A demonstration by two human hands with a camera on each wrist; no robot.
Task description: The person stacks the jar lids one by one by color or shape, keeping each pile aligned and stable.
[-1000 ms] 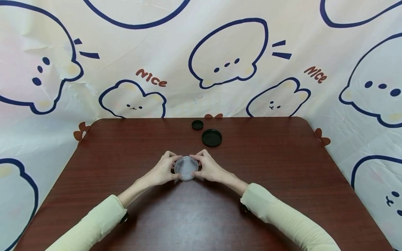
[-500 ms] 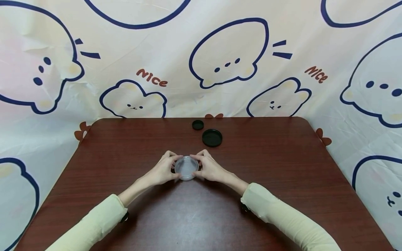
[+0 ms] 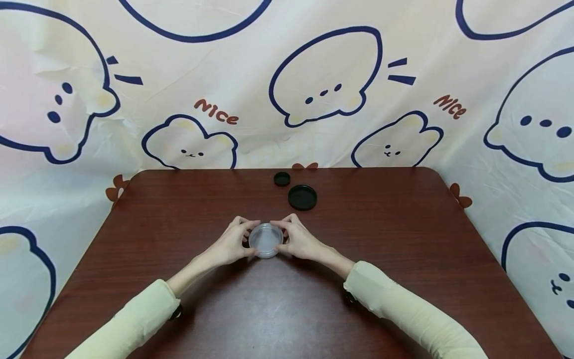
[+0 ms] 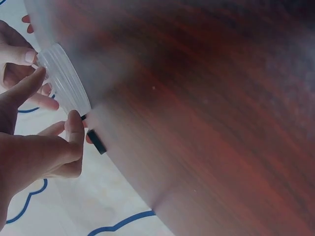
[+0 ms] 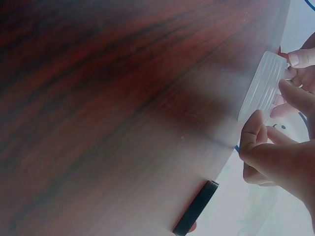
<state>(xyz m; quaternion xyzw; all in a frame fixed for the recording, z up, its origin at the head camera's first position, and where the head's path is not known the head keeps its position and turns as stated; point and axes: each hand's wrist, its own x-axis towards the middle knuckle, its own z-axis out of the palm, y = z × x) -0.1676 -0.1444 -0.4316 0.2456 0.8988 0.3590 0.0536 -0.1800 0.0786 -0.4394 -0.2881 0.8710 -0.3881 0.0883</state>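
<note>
A clear, shallow round plastic container [image 3: 266, 240] with ridged sides stands at the middle of the table. My left hand [image 3: 233, 243] holds it from the left, forefinger at the far rim and thumb at the near rim. On the opposite side my right hand [image 3: 301, 242] grips it the same way. Both wrist views show the container's wall [image 4: 68, 81] between thumb and forefinger, its base close over the wood. Beyond the hands lies a wide black lid-like disc [image 3: 302, 198] with a raised rim, and a smaller black one [image 3: 282, 179] sits farther back.
The dark reddish-brown table [image 3: 381, 219] has a rounded far edge. A white cloth [image 3: 255, 144] printed with cartoon figures hangs behind it and along both sides. In the right wrist view a black disc [image 5: 196, 209] shows edge-on near the table's far edge.
</note>
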